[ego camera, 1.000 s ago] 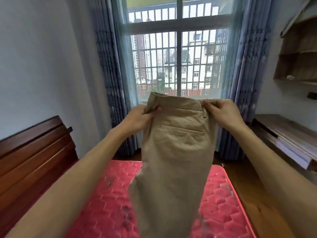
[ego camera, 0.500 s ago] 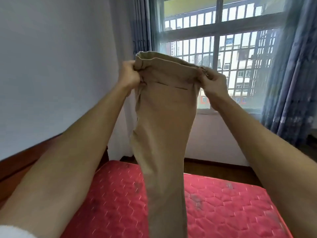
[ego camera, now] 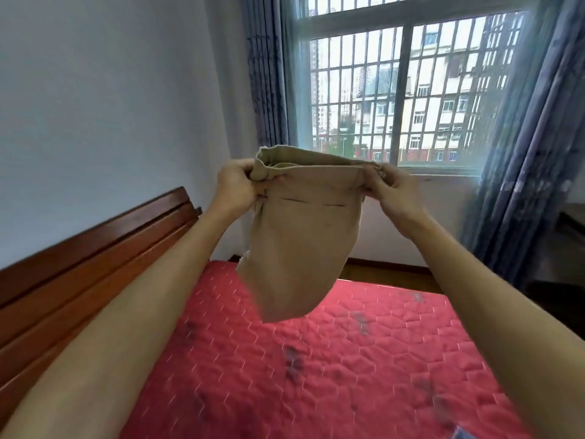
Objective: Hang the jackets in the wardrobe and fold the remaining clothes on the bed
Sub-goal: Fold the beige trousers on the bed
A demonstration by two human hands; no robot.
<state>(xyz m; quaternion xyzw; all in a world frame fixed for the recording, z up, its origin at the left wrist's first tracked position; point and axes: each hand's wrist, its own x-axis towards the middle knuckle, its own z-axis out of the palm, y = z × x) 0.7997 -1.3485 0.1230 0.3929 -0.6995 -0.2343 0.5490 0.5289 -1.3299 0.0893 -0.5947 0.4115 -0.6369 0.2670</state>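
Note:
A pair of beige trousers [ego camera: 300, 242] hangs in the air above the bed, held by the waistband, back pocket facing me. My left hand [ego camera: 237, 188] pinches the waistband's left end and my right hand [ego camera: 395, 194] pinches its right end. The legs swing away from me, so only the upper part shows, blurred at the bottom. Under them lies the red quilted mattress [ego camera: 348, 359] of the bed.
A dark wooden headboard [ego camera: 79, 274] runs along the left wall. Behind the bed is a barred window [ego camera: 405, 90] with blue curtains [ego camera: 522, 153] on both sides. Dark furniture [ego camera: 569, 223] stands at the right edge. A blue scrap [ego camera: 462, 434] peeks in at the bottom.
Both hands have come down from in front of the window to a lower height. The trouser legs have swung forward and up, so the mattress shows more.

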